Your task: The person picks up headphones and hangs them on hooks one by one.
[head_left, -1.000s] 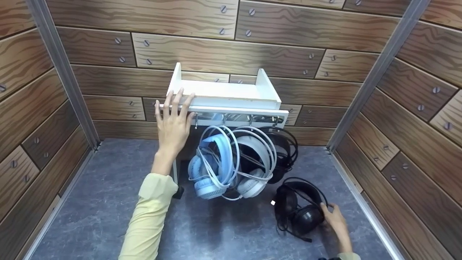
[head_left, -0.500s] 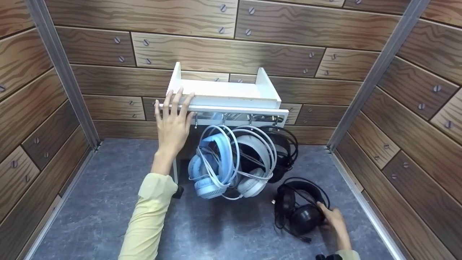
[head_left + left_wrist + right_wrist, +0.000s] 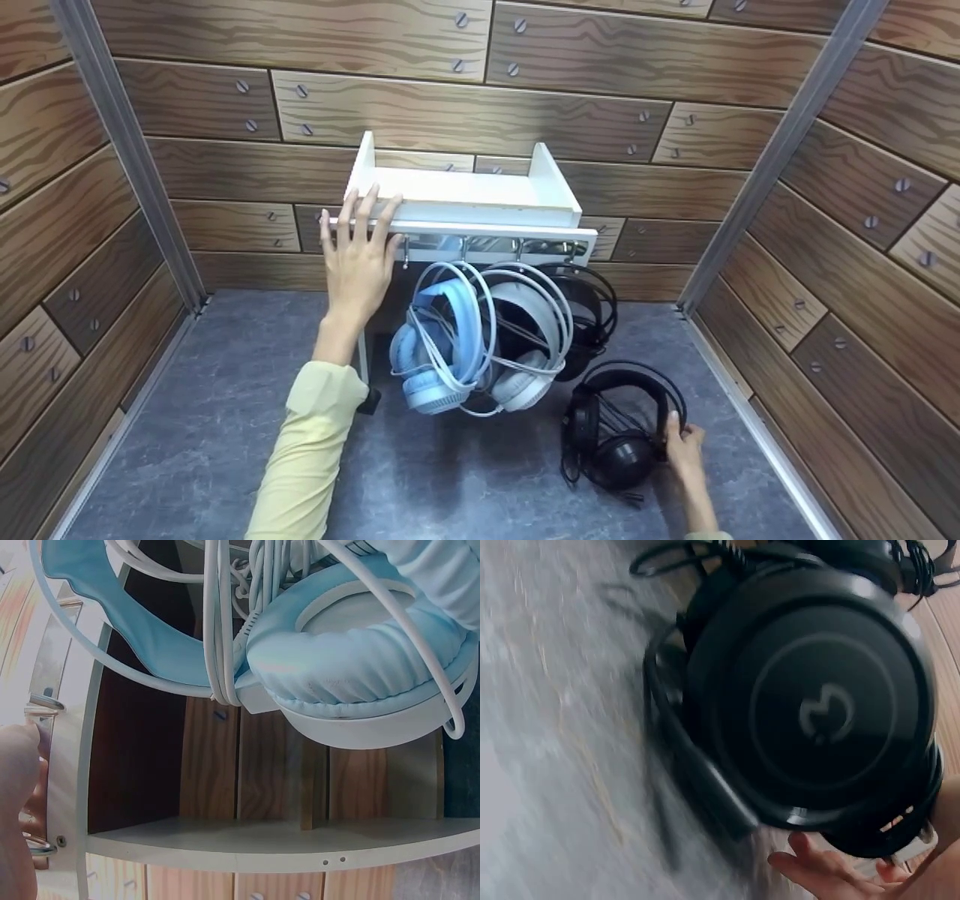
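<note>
My right hand (image 3: pixel 686 450) grips the side of the headband of a black headset (image 3: pixel 625 461), low over the floor at the front right. In the right wrist view its round ear cup (image 3: pixel 825 712) fills the middle, with a thin microphone boom beside it and my fingers (image 3: pixel 817 874) below. My left hand (image 3: pixel 356 274) lies with fingers spread over the top left edge of a white rack (image 3: pixel 480 227). From the rack's metal hooks hang a light-blue headset (image 3: pixel 429 394), a white headset (image 3: pixel 525 388) and another black headset (image 3: pixel 576 365). The left wrist view shows the blue ear pad (image 3: pixel 337 667) close up.
The rack's upper shelf (image 3: pixel 457 186) has raised side panels. Wood-patterned walls (image 3: pixel 420 112) enclose the dark grey floor (image 3: pixel 247 420) at the back and both sides. At the rack's left end, a hook (image 3: pixel 406 253) shows beside my left hand.
My right hand has tilted the black headset more upright and shifted it slightly left. Its headband now shows higher. The left hand has stayed on the rack.
</note>
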`<state>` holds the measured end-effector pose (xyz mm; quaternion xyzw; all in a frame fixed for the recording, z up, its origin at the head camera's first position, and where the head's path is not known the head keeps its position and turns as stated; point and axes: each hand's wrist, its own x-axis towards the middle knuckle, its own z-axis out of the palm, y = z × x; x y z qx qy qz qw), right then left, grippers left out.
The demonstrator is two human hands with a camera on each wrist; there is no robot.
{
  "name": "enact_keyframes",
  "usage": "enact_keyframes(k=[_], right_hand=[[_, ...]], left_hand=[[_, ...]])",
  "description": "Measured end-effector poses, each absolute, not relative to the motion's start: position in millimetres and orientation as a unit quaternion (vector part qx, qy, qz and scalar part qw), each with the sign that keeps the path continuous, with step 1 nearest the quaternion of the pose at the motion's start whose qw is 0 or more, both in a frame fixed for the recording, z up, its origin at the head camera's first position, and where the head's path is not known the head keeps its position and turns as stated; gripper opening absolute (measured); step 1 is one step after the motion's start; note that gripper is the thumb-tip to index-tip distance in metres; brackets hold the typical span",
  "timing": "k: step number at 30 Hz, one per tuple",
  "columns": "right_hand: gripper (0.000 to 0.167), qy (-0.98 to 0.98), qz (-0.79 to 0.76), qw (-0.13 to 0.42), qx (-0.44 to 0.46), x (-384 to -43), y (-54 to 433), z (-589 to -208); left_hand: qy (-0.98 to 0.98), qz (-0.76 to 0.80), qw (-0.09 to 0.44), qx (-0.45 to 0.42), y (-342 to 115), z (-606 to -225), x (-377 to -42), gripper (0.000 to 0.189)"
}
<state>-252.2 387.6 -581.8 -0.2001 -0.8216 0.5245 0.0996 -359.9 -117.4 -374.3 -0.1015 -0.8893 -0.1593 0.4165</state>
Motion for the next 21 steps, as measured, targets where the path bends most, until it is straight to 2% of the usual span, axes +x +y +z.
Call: enact_keyframes(k=[7, 14, 21], right_hand=[[0.05, -0.806, 0.513, 0.181, -0.234, -243.2, 365.2, -575.3], [0.035, -0.783, 0.524, 0.253, -0.22, -238.4, 356.4, -568.5], [0.033, -0.758, 0.546, 0.287, -0.213, -231.5, 352.1, -564.4]], left_hand=[[-0.889, -0.158, 0.418, -0.102, -116.1, -375.6, -359.2, 0.052], [-0.889, -0.159, 0.418, -0.103, -116.2, -375.1, -360.1, 0.051], [-0.885, -0.154, 0.427, -0.102, -116.0, -375.0, -359.2, 0.052]])
